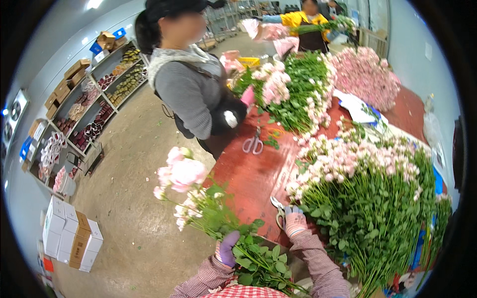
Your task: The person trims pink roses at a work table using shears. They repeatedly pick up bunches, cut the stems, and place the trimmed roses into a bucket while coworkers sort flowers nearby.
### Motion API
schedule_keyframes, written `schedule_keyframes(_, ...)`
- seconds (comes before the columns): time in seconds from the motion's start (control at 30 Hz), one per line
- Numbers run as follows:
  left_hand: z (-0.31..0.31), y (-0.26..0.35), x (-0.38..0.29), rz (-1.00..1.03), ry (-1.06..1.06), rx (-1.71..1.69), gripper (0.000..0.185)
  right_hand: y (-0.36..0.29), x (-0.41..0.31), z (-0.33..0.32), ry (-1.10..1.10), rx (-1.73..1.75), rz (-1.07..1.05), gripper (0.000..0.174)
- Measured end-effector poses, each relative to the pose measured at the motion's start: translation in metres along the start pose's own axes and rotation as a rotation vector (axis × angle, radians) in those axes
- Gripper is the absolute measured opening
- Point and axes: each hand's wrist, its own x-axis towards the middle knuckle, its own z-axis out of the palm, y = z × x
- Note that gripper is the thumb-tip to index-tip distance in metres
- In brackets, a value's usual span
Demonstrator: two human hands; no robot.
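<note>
My left hand (228, 247), in a purple-palmed work glove, is closed around the stems of a bunch of pale pink roses (188, 175). The blooms lean out to the left past the table edge, and the leafy stems (261, 257) run down in front of my checked apron. My right hand (295, 220), in a pink and purple glove, has its fingers on the handles of a pair of pruning shears (278, 209) at the table's near edge. The blades point away from me, over the red tabletop (253, 182). My fingers partly hide the handles.
A large pile of pink spray roses (357, 186) lies right of my right hand. Scissors (253, 143) rest farther up the table. A co-worker (186, 85) stands at the left edge beside more roses (298, 93); another person (311, 26) works behind. White boxes (70, 234) stand on the floor.
</note>
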Motion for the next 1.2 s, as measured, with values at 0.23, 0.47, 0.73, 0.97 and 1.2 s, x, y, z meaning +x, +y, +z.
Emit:
schedule_keyframes(0.23, -0.008, 0.001, 0.013, 0.049, 0.136, -0.316, 0.035, 0.006, 0.020, 0.066, 0.080, -0.093, 0.161, 0.041)
schedule_keyframes(0.47, -0.002, 0.011, 0.029, -0.056, 0.170, -0.292, 0.040, 0.023, 0.030, 0.017, -0.432, 1.350, 0.446, 0.027)
schedule_keyframes(0.73, 0.011, -0.006, 0.048, -0.118, 0.135, -0.294, 0.035, -0.039, -0.063, -0.084, -0.239, 1.778, -0.089, 0.040)
schedule_keyframes(0.97, -0.002, -0.040, 0.055, -0.019, 0.210, -0.107, 0.037, -0.092, -0.091, -0.123, 0.000, 0.994, -0.248, 0.045)
schedule_keyframes(1.2, -0.037, -0.098, 0.059, 0.079, -0.033, 0.293, 0.042, -0.080, -0.104, -0.110, -0.104, 0.935, -0.139, 0.054)
